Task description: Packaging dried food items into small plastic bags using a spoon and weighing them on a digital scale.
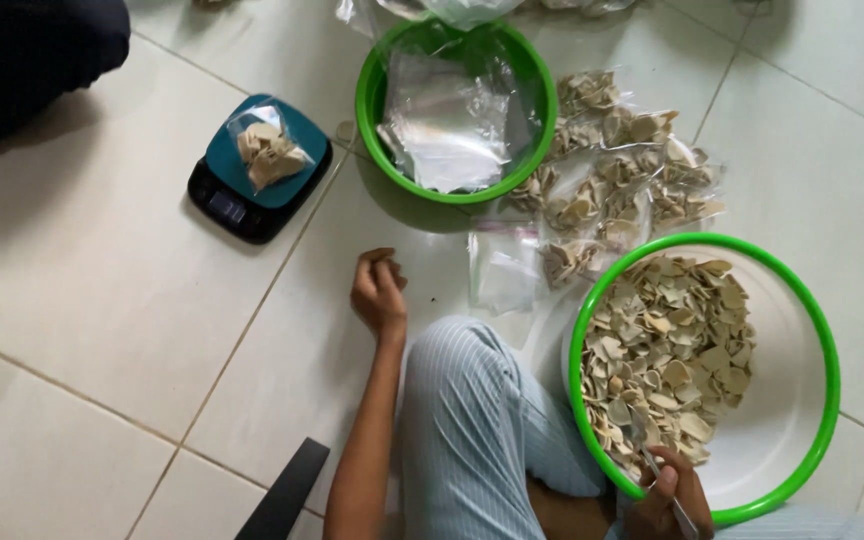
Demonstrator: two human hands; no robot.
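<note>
At the top edge of the frame a heap of clear plastic bags (472,10) is cut off, and the dark shape in the upper left corner cannot be made out; a dark strip at the bottom centre is likewise cropped. The right hand (664,497), at the lower right, is partly cut by the bottom edge; it is closed around a thin metal utensil (664,480) whose working end is buried in the chips and hard to make out. That hand rests at the near rim of a large green-rimmed white basin (802,330), lower right, which holds a pile of pale beige chips (667,350) on its left side. A smaller green bowl (367,100), upper centre, holds flat empty clear bags (447,125). Between the two containers lie filled bags of chips (612,170) on the tiled floor (102,300), with an empty bag (502,270) just beside them. In the upper left a small digital scale (252,175) carries one filled bag (267,148). The left hand (379,293), centre frame, is loosely curled with fingertips pinched around a small piece, resting on the floor near a striped-trousered knee (472,400).
</note>
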